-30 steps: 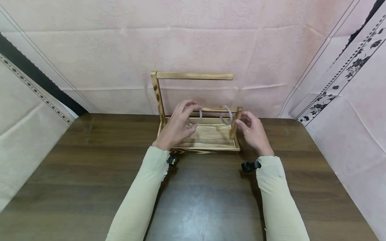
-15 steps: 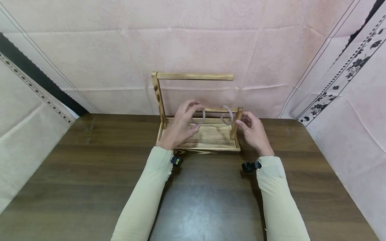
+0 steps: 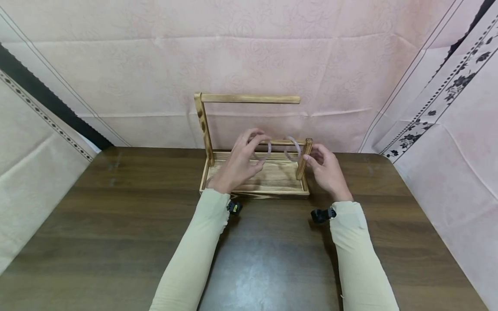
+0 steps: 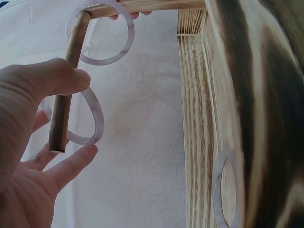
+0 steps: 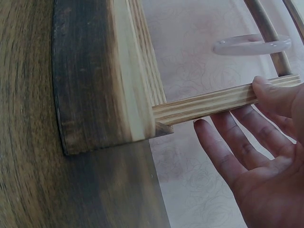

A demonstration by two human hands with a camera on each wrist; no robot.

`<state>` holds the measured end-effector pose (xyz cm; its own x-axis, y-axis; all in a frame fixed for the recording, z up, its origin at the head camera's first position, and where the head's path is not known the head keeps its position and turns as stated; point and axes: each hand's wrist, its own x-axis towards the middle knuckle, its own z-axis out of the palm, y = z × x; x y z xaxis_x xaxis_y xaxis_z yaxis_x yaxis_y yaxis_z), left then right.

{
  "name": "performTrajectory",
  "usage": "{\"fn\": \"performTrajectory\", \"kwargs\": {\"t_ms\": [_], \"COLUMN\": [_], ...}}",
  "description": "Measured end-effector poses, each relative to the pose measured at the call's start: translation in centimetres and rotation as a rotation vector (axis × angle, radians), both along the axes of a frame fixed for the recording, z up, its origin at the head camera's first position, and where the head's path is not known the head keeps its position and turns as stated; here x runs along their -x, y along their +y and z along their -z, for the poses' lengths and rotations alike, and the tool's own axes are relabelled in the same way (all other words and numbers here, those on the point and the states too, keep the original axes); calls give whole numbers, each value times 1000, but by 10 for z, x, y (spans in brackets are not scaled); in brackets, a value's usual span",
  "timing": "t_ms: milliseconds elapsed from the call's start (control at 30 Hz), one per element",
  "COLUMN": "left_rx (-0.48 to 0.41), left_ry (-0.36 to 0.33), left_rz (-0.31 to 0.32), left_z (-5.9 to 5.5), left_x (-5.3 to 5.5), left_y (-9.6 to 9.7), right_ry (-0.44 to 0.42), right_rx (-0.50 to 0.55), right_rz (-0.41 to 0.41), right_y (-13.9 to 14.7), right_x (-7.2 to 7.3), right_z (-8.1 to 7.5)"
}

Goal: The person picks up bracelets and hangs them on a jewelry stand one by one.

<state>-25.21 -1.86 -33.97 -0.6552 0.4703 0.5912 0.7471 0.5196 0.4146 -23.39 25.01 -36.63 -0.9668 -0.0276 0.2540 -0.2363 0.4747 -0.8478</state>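
Three pale lilac rings (image 4: 99, 116) look smooth, glossy and faintly clouded

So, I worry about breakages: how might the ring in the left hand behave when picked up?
The ring is probably stiff, given its clean curve. Its glossy surface may be slippery, and its slim band could be fragile if dropped.

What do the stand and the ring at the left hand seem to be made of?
The stand looks like wood, smooth and perhaps varnished, with visible grain and dark, scorched-looking streaks. The ring looks hard, polished and slightly translucent, cloudy pale lilac with a soft shine; it could be stone, glass or plastic.
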Motion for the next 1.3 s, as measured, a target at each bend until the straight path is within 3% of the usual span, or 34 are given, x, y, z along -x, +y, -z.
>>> {"fn": "performTrajectory", "kwargs": {"t_ms": [567, 933, 1300], "left_rx": [44, 68, 103], "left_ry": [-15, 19, 53], "left_rz": [-23, -3, -38], "left_z": [-1, 2, 5], "left_x": [-3, 0, 0], "left_y": [16, 22, 26], "right_ry": [-14, -9, -23], "right_rx": [-2, -8, -7], "right_rz": [1, 6, 13], "right_y": [-2, 0, 0], "right_x": [-1, -1, 0], "right_z": [-2, -3, -2]}}
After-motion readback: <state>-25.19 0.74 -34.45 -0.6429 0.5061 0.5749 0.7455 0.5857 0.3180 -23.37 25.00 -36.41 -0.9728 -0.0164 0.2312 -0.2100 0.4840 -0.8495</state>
